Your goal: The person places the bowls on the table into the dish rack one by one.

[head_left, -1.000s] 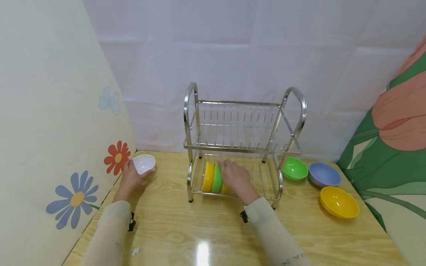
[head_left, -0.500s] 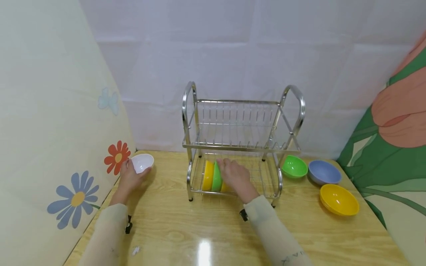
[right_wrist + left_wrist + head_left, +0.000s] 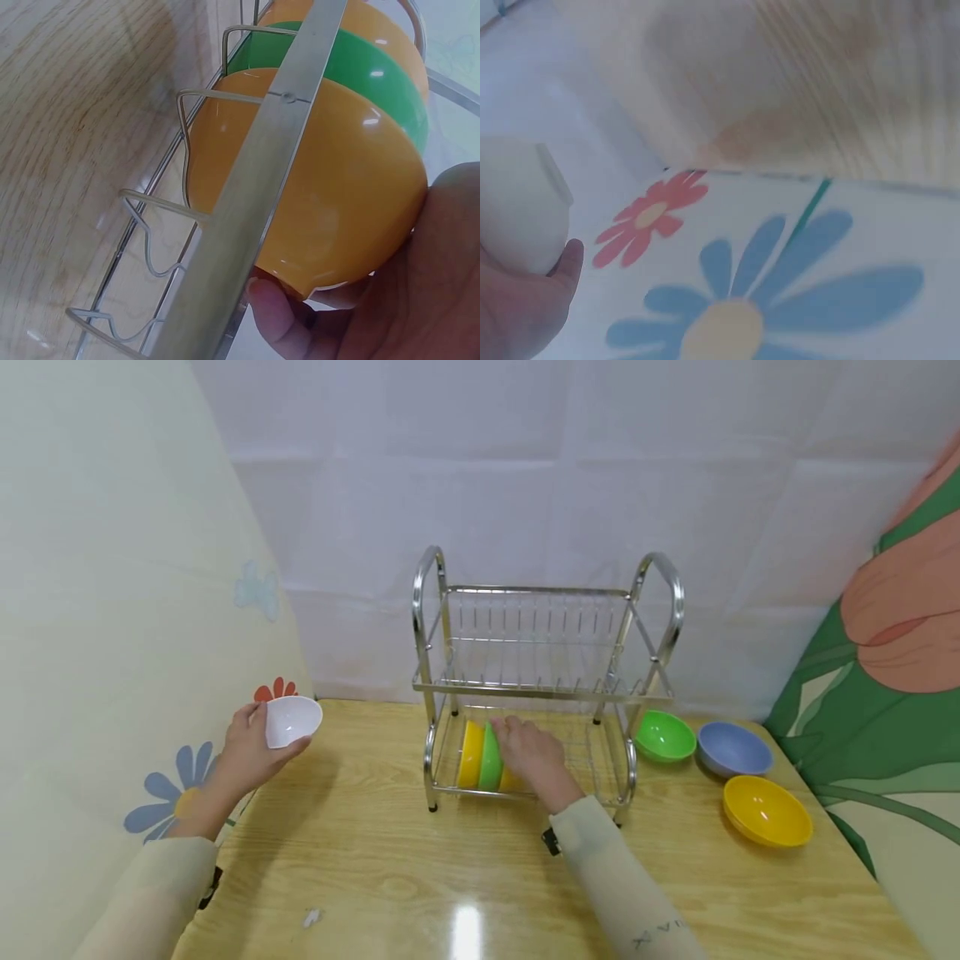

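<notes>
A person's left hand (image 3: 251,756) grips a white bowl (image 3: 294,723) at the left of the frame, fingers along one side and thumb beneath, a hold that seems meant to keep its hollow tipped toward the viewer. At center, the right hand (image 3: 534,756) holds the front yellow bowl (image 3: 345,187) by its base on the lower shelf of a metal dish rack (image 3: 517,694), apparently to steady it; some fingers are hidden. A green bowl (image 3: 491,762) and a rear yellow bowl (image 3: 471,757) stand on edge beside it, likely propped by the wire dividers seen from the right wrist. The white bowl is small, deep and plain inside; the racked three are glossy and rounded. At right, a lime bowl (image 3: 665,737), a blue bowl (image 3: 733,749) and a wide yellow bowl (image 3: 767,812) sit hollow side up on the wooden table (image 3: 390,868).
</notes>
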### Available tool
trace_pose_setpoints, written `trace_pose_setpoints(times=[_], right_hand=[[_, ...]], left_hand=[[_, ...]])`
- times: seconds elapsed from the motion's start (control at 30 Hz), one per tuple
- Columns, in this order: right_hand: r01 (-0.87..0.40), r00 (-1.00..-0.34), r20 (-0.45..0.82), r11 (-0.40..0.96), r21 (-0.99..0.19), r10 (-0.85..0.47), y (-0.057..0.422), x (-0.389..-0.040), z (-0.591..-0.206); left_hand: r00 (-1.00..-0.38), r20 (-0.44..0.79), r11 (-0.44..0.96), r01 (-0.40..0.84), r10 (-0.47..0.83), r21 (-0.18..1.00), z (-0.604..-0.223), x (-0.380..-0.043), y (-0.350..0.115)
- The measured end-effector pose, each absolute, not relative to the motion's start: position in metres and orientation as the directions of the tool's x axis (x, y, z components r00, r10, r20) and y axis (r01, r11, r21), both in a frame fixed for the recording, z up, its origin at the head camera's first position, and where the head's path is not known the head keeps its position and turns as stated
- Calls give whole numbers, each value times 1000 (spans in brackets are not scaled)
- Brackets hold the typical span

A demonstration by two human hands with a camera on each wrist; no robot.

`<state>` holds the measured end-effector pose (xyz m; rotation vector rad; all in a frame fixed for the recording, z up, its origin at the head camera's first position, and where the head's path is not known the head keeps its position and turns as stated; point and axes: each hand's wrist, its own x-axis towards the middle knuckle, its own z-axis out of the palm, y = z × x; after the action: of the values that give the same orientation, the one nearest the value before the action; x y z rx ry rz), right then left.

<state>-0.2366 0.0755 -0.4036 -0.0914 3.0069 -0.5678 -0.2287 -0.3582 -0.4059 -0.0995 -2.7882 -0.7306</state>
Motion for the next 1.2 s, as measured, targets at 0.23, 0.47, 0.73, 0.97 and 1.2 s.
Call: trace_pose_setpoints(times=[0.23, 0.47, 0.73, 0.97, 1.2], right_hand=[[-28, -995, -76, 922, -386, -62, 78, -238, -403], [-18, -995, -87, 919, -393, -57, 78, -238, -404], [-17, -997, -67, 923, -383, -46, 77, -238, -407], [-28, -997, -63, 930, -366, -55, 76, -240, -409], [-22, -997, -55, 927, -375, -46, 77, -239, -410]], left_hand=[[-954, 298, 878, 174, 37, 446, -372, -189, -355], [-943, 329, 850, 215, 52, 481, -361, -155, -327], [-929, 362, 825, 263, 78, 499, -364, -138, -299], [-923, 373, 795, 297, 97, 529, -368, -131, -280], [-909, 404, 762, 334, 105, 554, -373, -127, -263]])
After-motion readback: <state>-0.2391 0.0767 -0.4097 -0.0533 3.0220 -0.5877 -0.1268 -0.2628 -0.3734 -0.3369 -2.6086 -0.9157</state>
